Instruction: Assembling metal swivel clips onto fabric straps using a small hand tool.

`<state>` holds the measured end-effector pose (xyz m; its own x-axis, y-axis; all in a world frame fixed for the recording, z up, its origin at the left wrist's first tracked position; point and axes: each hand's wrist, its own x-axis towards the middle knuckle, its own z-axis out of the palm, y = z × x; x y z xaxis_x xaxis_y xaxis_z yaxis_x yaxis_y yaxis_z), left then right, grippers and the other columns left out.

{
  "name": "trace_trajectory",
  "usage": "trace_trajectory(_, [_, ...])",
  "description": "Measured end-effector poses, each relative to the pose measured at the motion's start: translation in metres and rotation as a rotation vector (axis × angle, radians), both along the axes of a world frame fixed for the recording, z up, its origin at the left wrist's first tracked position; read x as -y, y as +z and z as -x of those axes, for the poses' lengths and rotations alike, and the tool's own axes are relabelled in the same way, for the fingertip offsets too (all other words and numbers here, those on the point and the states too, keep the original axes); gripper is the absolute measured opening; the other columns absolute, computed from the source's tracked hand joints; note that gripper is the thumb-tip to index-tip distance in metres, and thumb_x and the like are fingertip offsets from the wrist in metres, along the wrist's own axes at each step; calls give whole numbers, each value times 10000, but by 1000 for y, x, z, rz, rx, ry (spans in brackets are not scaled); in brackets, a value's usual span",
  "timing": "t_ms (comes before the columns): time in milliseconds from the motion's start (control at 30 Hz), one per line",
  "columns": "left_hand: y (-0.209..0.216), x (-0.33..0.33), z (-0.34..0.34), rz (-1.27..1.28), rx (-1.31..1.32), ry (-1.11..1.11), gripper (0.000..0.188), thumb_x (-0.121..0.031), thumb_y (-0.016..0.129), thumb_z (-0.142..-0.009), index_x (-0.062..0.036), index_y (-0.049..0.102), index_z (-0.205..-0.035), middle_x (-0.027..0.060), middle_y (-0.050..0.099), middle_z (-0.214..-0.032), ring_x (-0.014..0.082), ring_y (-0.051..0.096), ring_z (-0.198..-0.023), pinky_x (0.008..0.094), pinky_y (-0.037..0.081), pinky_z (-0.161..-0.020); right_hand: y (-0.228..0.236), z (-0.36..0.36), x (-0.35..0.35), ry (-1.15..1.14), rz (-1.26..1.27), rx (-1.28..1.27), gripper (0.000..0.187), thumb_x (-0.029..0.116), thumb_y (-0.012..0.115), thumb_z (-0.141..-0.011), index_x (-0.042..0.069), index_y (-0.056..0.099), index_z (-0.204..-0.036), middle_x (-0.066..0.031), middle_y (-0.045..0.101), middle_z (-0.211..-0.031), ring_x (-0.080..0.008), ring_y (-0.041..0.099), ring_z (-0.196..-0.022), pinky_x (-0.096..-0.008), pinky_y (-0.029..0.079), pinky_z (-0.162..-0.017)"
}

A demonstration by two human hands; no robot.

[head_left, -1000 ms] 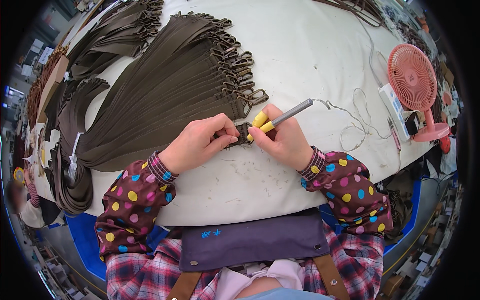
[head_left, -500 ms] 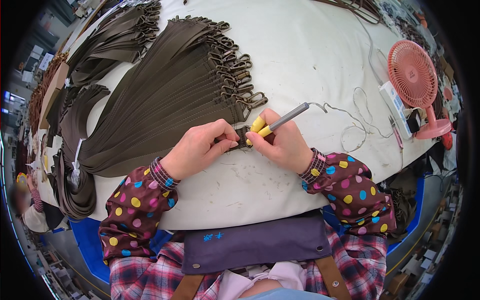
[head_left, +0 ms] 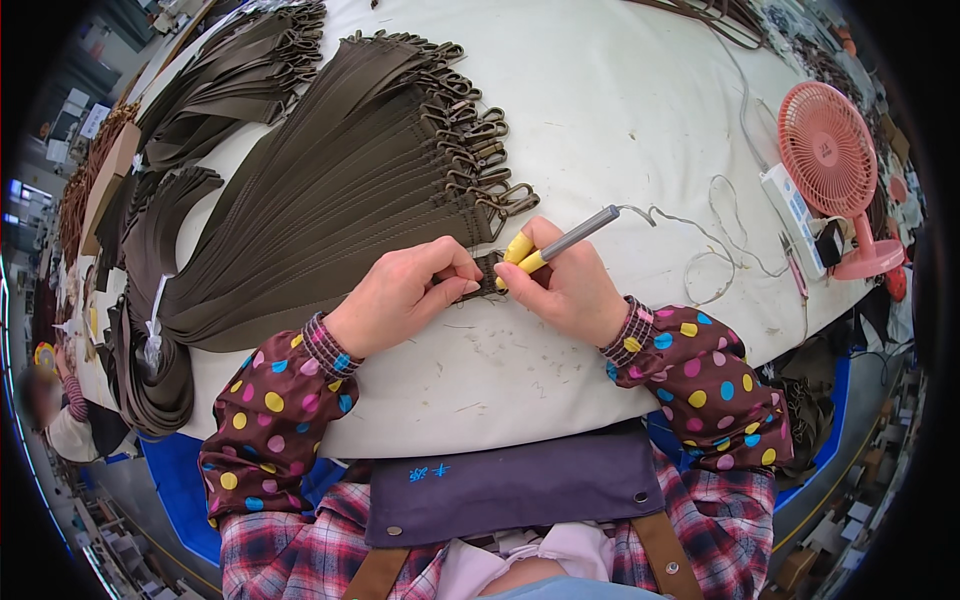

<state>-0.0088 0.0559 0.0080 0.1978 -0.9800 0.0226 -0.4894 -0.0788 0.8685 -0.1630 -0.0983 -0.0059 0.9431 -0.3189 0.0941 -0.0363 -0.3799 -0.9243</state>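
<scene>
This is a workshop or factory floor where strap goods are made in quantity. A large fanned bundle of dark olive-brown stitched straps with metal snap hooks (head_left: pixel 330 200) covers much of a broad, pale cloth-topped counter (head_left: pixel 600 110), and a second dark bundle of hooked straps (head_left: pixel 225 95) lies beyond it. Short dark thread scraps (head_left: pixel 480 350) dot the surface near a slim grey-and-yellow corded pen-shaped tool (head_left: pixel 575 240). A long white plastic power strip (head_left: pixel 790 218) and a round pink plastic fan (head_left: pixel 826 150) stand at the right. Brown polka-dotted sleeve covers (head_left: pixel 270 425) and a dark purple cloth apron (head_left: pixel 515 490) are workwear. Small pale boxlike shapes (head_left: pixel 850 515) along the distorted rim look like stacked goods.
</scene>
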Motion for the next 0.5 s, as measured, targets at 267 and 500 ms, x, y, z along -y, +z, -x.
trace_trajectory(267, [-1,-1,0,2,8,7,91,-50,616,-872,-15,552,-926,80,637,-815,178,619,-703,278,496,-641,-3,-1,0,8,12,17,183,100,628,-889,20,465,-864,-20,566,-696,-44,501,-565,-206,392,-482])
trace_trajectory(500, [30,-2,-15,-66,91,-381,117,-67,643,-846,-46,563,-929,117,610,-1117,225,620,-906,313,499,-783,-5,2,7,-64,-79,79,187,124,629,-878,17,476,-861,-55,592,-673,-96,549,-563,-246,425,-501])
